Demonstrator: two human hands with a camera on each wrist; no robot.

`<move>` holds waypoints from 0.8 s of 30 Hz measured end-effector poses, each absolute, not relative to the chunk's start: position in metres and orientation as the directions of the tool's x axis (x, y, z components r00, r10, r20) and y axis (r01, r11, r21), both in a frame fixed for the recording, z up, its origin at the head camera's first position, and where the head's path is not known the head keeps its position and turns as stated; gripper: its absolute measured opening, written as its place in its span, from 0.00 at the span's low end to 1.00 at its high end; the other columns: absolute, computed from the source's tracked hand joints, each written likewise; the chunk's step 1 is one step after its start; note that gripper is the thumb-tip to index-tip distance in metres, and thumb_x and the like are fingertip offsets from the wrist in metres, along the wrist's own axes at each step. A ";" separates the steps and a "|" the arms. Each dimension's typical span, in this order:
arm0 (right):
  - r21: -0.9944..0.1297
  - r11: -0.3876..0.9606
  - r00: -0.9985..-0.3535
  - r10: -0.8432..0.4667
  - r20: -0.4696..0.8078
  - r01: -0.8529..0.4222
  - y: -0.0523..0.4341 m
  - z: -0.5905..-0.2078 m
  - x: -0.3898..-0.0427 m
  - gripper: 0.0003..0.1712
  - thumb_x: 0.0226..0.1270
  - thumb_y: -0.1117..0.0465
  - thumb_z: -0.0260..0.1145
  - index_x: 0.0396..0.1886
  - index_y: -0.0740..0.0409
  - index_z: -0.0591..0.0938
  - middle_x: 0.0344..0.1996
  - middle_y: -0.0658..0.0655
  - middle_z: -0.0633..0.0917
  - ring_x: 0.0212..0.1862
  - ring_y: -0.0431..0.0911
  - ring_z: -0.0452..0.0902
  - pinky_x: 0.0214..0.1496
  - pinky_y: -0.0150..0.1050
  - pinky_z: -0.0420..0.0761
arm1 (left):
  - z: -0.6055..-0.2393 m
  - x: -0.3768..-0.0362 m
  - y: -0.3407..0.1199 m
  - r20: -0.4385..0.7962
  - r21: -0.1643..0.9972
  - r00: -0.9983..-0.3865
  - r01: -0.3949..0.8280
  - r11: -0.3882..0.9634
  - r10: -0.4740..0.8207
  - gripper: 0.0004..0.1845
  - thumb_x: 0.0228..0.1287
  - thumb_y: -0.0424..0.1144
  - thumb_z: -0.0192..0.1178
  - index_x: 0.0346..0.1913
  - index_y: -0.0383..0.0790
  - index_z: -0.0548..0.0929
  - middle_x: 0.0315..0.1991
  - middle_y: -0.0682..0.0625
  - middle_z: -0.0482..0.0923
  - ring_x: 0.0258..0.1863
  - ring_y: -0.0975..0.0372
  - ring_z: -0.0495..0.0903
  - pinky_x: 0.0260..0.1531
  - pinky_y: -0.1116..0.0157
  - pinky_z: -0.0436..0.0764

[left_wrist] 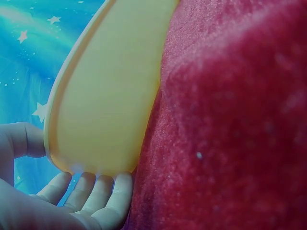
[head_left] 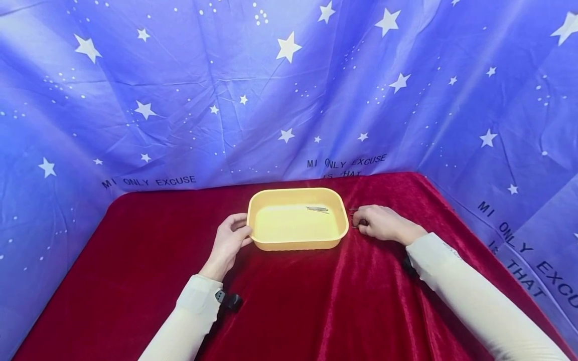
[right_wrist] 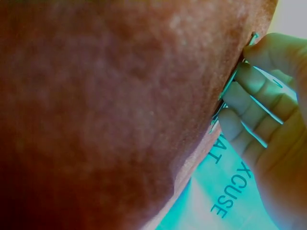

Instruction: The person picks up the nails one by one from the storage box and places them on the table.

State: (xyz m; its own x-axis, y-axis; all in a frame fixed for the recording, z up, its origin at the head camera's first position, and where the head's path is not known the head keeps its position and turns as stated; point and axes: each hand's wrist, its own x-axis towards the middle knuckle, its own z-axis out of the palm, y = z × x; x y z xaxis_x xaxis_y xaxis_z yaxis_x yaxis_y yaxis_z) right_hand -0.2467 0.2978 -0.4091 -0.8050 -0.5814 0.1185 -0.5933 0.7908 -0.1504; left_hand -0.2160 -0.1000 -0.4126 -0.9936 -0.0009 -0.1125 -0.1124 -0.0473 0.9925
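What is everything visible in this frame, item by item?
tray: one, yellow, on the red cloth, centre.
metal pins in the tray: a few, count unclear, silver, far right part of the tray floor.
metal pins on the cloth: about three, silver, right of the tray, at the right hand's fingertips.
red cloth: one, velvet, covering the table.
backdrop: blue, starred, with lettering, behind.
left hand: holds the tray's left end.
right hand: fingers curled at the pins on the cloth.
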 end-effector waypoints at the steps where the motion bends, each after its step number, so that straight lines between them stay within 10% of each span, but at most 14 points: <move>1: -0.153 0.792 -0.806 -0.580 0.115 -0.592 0.298 -0.409 -0.247 0.09 0.50 0.65 0.67 0.28 0.45 0.83 0.31 0.44 0.79 0.35 0.44 0.77 0.39 0.46 0.78 | -0.412 -0.216 -0.100 -0.113 0.992 -0.994 -0.113 -0.047 0.000 0.26 0.54 0.24 0.54 0.59 0.29 0.71 0.52 0.34 0.74 0.43 0.54 0.79 0.41 0.60 0.83; 24: -0.443 0.753 -0.859 -0.504 0.086 -0.486 0.288 -0.394 -0.248 0.06 0.56 0.66 0.67 0.31 0.51 0.83 0.25 0.42 0.80 0.29 0.40 0.72 0.33 0.36 0.74 | -0.412 -0.217 -0.100 -0.114 0.992 -0.993 -0.114 -0.050 -0.004 0.25 0.54 0.23 0.54 0.59 0.28 0.71 0.52 0.34 0.74 0.45 0.52 0.78 0.41 0.60 0.83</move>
